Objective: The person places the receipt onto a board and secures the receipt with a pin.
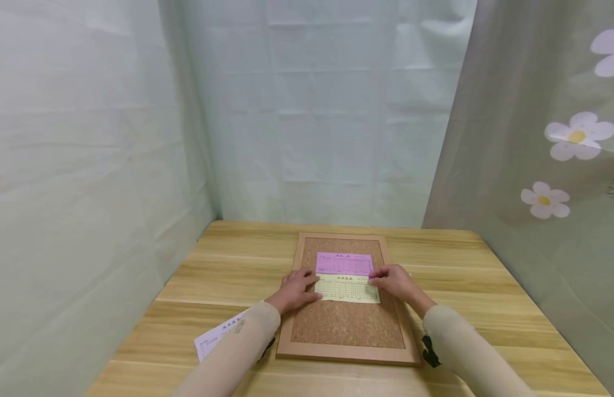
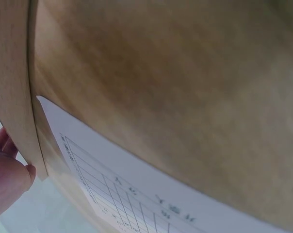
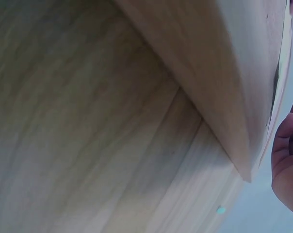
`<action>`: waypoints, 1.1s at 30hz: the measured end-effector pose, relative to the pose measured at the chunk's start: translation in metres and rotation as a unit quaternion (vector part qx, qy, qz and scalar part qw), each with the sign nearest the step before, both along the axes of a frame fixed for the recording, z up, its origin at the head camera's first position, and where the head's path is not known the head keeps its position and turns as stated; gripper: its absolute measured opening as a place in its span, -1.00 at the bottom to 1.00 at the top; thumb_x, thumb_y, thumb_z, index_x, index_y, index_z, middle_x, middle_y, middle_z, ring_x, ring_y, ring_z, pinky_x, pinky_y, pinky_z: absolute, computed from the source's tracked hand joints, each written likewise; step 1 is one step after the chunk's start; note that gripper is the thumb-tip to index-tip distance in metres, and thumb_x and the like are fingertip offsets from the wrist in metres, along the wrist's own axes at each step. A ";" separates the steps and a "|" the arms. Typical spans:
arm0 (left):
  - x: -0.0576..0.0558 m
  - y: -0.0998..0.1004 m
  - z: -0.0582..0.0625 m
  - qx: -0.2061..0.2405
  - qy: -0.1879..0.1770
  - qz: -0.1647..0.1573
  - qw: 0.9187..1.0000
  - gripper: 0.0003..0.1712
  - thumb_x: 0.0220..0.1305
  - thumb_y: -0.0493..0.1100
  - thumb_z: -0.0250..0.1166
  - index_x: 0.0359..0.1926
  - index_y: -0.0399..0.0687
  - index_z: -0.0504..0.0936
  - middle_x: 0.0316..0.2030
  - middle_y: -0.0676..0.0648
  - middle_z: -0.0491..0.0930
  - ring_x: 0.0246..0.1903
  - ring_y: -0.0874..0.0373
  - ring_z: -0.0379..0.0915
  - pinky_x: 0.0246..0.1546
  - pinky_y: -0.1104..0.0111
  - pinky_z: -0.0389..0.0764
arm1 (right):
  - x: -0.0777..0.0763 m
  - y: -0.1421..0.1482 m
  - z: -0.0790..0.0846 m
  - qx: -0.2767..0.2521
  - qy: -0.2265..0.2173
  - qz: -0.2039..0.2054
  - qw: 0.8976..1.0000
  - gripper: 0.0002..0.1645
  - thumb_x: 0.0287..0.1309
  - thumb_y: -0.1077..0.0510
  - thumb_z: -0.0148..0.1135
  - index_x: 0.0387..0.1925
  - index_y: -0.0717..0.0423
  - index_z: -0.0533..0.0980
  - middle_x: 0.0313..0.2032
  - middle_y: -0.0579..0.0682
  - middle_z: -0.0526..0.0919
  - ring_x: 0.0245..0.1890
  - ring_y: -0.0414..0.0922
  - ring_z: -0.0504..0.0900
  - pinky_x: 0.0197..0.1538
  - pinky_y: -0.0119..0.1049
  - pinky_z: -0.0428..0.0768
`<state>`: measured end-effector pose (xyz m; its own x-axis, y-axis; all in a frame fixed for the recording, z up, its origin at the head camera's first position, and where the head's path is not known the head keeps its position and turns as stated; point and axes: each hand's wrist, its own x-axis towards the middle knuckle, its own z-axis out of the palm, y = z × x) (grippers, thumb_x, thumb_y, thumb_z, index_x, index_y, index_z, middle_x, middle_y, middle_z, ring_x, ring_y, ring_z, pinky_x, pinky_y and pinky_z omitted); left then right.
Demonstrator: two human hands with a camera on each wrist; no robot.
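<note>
Pale green sheeting (image 1: 331,110) hangs behind a wood-grained counter (image 1: 227,259), on which a framed cork board (image 1: 346,325) lies flat. Taking the board as a dial, twelve at its far edge, a yellow slip (image 1: 343,291) sits near the centre and a pink slip (image 1: 343,263) adjoins it toward twelve. Of the hands, the left hand (image 1: 298,289) is loosely spread at the yellow slip's nine o'clock edge, gripping nothing; the right hand (image 1: 397,282), near its two o'clock corner, has thumb and fingers drawn together on a small purple piece (image 1: 370,280), perhaps a pin, too tiny to be sure.

Doing this well probably calls for the left fingertips to press the yellow slip flat and square to its neighbour while the right hand pushes straight down, without dragging or creasing it.

The left wrist view shows more of a white slip (image 2: 112,155) at eight o'clock, which a sleeve (image 1: 237,344) partly covers in the head view. The right wrist view shows the frame's side (image 3: 204,63) and, more plainly, a green piece (image 3: 220,209) toward two o'clock, but not the purple one.
</note>
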<state>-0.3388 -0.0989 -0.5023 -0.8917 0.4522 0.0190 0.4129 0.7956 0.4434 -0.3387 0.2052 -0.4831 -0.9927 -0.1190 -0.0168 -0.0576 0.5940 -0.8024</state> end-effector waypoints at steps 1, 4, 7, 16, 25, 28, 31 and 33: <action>0.000 0.000 0.000 0.001 0.000 0.000 1.000 -0.30 0.32 0.13 0.31 0.37 -0.09 0.44 0.40 -0.22 0.23 0.40 -0.19 0.07 0.33 -0.13 0.02 | 0.000 -0.001 0.000 -0.001 0.000 0.003 1.000 -0.89 0.19 0.22 0.38 -0.24 0.17 0.67 -0.39 -0.04 0.62 -0.43 -0.15 0.42 -0.39 -0.32 0.42; 0.000 -0.001 0.000 0.002 0.001 0.000 1.000 -0.30 0.32 0.12 0.31 0.37 -0.10 0.44 0.40 -0.22 0.24 0.40 -0.19 0.07 0.33 -0.13 0.02 | -0.001 -0.003 0.000 0.003 0.007 0.012 1.000 -0.88 0.18 0.23 0.39 -0.25 0.18 0.67 -0.39 -0.04 0.62 -0.43 -0.15 0.42 -0.40 -0.33 0.42; 0.000 -0.002 -0.001 0.003 0.001 -0.001 1.000 -0.30 0.32 0.13 0.31 0.37 -0.10 0.44 0.40 -0.22 0.24 0.40 -0.19 0.07 0.33 -0.13 0.03 | -0.002 -0.006 0.001 0.004 0.006 0.015 1.000 -0.89 0.17 0.22 0.39 -0.25 0.17 0.67 -0.40 -0.04 0.61 -0.41 -0.15 0.44 -0.39 -0.33 0.44; 0.000 -0.003 0.002 0.002 -0.001 -0.004 1.000 -0.30 0.34 0.13 0.29 0.37 -0.09 0.44 0.40 -0.21 0.24 0.39 -0.18 0.07 0.33 -0.13 0.03 | -0.008 -0.014 0.003 -0.002 -0.007 0.017 1.000 -0.90 0.20 0.23 0.37 -0.25 0.16 0.66 -0.39 -0.05 0.62 -0.38 -0.14 0.49 -0.33 -0.28 0.50; 0.001 -0.002 0.003 0.002 -0.004 -0.007 1.000 -0.30 0.34 0.14 0.29 0.38 -0.09 0.43 0.40 -0.23 0.24 0.40 -0.19 0.07 0.33 -0.14 0.02 | -0.015 -0.022 0.005 -0.013 -0.009 0.029 0.999 -0.87 0.21 0.23 0.37 -0.22 0.20 0.66 -0.39 -0.04 0.62 -0.40 -0.15 0.51 -0.36 -0.30 0.50; 0.001 -0.001 0.003 0.003 -0.002 -0.011 1.000 -0.30 0.33 0.14 0.29 0.37 -0.10 0.44 0.39 -0.23 0.24 0.39 -0.20 0.07 0.33 -0.14 0.03 | -0.017 -0.025 0.005 -0.023 -0.018 0.030 0.999 -0.86 0.23 0.23 0.35 -0.20 0.22 0.66 -0.40 -0.02 0.62 -0.40 -0.14 0.51 -0.37 -0.29 0.49; 0.001 -0.001 0.004 0.002 0.000 -0.012 1.000 -0.30 0.33 0.15 0.29 0.37 -0.10 0.44 0.39 -0.23 0.24 0.40 -0.20 0.07 0.33 -0.15 0.03 | -0.019 -0.026 0.004 -0.033 -0.029 0.025 0.999 -0.86 0.26 0.22 0.32 -0.19 0.22 0.65 -0.39 -0.01 0.62 -0.39 -0.12 0.52 -0.37 -0.27 0.49; 0.001 -0.001 0.004 0.000 0.001 -0.012 1.000 -0.30 0.34 0.15 0.28 0.37 -0.09 0.44 0.39 -0.23 0.24 0.40 -0.20 0.07 0.32 -0.15 0.03 | -0.020 -0.028 0.005 -0.040 -0.036 0.016 0.998 -0.87 0.26 0.21 0.32 -0.20 0.20 0.65 -0.38 0.00 0.62 -0.38 -0.11 0.52 -0.36 -0.26 0.49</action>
